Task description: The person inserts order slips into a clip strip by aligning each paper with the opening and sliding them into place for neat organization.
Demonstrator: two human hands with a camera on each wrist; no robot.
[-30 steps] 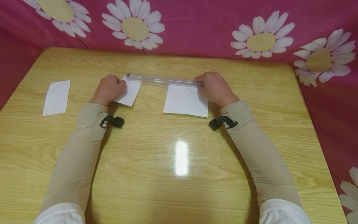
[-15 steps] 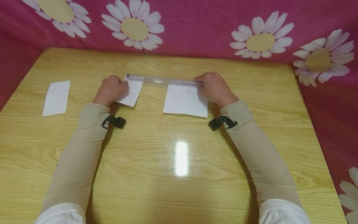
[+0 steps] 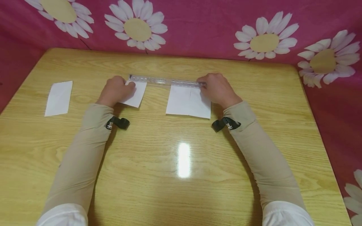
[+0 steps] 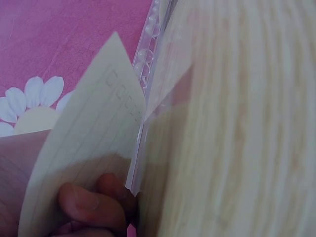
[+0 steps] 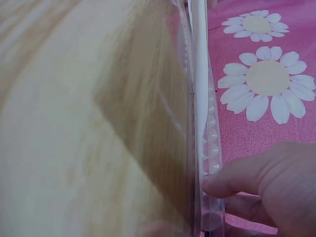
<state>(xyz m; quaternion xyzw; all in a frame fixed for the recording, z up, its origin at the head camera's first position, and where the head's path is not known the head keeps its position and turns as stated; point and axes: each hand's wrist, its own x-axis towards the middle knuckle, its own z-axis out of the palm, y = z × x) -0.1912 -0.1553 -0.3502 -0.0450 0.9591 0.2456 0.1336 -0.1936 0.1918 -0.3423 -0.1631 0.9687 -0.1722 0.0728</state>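
Note:
A clear plastic strip point(image 3: 161, 81), ruler-like with a row of round shapes, spans between the hands. My right hand point(image 3: 216, 88) grips its right end, thumb laid on the strip in the right wrist view. Under that end is a white sheet point(image 3: 178, 100) with a short line down its middle. My left hand point(image 3: 116, 90) pinches a smaller piece of paper point(image 3: 139, 94), whose upper edge meets the strip's left end. In the left wrist view, this paper point(image 4: 94, 118) stands tilted, showing faint lines and small printed marks, with fingertips point(image 4: 86, 197) curled against its face.
Another white paper piece point(image 3: 58, 99) lies at the left of the wooden table point(image 3: 158, 194). A pink cloth point(image 3: 192, 28) with large daisies hangs behind and beside the table. Each wrist carries a black strap.
My left hand has shifted slightly right with its paper, and its thumb now stretches further across it. My right hand, the strip and the larger sheet stay nearly still.

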